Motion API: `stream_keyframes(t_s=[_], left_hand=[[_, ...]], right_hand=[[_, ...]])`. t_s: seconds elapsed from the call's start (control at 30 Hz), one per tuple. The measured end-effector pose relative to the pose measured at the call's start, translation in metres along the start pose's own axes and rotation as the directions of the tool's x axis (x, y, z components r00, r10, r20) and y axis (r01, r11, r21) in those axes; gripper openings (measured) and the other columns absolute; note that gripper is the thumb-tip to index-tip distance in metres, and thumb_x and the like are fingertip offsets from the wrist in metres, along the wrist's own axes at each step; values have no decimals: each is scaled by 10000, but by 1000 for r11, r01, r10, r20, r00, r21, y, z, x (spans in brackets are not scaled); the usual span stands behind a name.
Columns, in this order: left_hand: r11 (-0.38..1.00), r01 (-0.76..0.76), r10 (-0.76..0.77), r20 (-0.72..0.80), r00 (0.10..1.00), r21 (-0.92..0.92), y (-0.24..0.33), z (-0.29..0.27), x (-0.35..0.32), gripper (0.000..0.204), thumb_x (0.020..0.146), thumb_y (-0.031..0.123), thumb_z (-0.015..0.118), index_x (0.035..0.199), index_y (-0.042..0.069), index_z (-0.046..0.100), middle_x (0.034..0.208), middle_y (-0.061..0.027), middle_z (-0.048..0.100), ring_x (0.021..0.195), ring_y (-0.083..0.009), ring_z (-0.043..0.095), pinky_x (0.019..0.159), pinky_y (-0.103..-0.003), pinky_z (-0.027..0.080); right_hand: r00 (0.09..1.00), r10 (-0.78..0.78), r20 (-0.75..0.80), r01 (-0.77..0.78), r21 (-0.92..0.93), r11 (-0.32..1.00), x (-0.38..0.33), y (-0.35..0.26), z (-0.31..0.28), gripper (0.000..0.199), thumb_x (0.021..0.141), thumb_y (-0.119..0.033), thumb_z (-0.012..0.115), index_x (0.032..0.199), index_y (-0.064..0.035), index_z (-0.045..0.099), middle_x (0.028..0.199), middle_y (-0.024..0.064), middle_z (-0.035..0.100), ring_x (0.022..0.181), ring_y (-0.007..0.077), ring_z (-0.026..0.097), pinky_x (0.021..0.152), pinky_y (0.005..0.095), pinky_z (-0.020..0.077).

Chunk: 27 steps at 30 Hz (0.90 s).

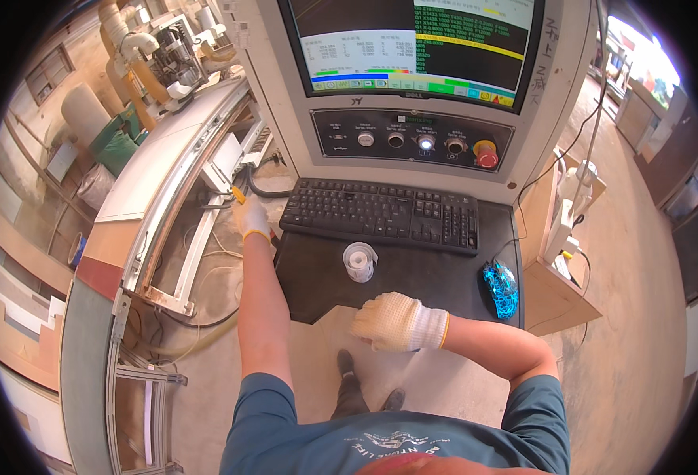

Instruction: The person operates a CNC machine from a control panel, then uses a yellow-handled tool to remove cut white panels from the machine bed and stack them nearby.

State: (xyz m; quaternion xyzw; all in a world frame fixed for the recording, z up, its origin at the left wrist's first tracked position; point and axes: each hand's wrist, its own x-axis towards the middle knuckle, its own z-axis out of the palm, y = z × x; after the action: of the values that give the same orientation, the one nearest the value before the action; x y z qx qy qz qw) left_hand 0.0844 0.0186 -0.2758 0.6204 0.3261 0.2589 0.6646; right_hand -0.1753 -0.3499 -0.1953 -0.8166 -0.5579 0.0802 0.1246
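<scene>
My left hand, in a pale knitted glove, reaches out past the left edge of the console shelf. Its fingers are closed round a small yellow object that sticks out beyond them; its kind is too small to make out. My right hand, gloved the same way, hovers in front of the shelf's near edge. Its fingers curl inward, and whatever they may hold is hidden beneath. Closest to it on the black shelf stands a roll of white labels. Behind the roll lies a black keyboard.
A blue-patterned mouse rests at the shelf's right end. Above the keyboard are a button panel with a red stop knob and a lit monitor. To the left runs a long machine bed with boards; a wooden box stands right.
</scene>
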Motion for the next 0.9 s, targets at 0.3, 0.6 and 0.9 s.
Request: stream_keyframes(t_s=[0.3,0.6,0.9], left_hand=[[993,-82,86,-45,995,79,19,0,-28,320,870,190,649,1089,-43,657,809,-132,684,708,-248,678,676,-407,537],[983,-129,134,-29,991,130,24,-1,-40,238,846,168,622,932,-48,674,781,-137,686,634,-233,658,618,-405,517],[957,-206,230,-96,969,206,-4,7,-13,255,846,185,639,997,-19,663,760,-127,665,624,-236,639,607,-396,505]], right_hand=[[995,27,92,-27,-6,1000,2,-3,-8,104,842,-197,681,887,-103,685,898,98,705,929,327,696,781,485,570],[999,28,24,-28,0,1000,0,-4,-6,124,843,-231,701,912,-130,682,952,89,698,957,321,688,803,471,557],[1000,-22,10,22,-63,998,0,-5,-6,165,839,-241,725,939,-115,686,942,102,699,928,329,691,796,464,559]])
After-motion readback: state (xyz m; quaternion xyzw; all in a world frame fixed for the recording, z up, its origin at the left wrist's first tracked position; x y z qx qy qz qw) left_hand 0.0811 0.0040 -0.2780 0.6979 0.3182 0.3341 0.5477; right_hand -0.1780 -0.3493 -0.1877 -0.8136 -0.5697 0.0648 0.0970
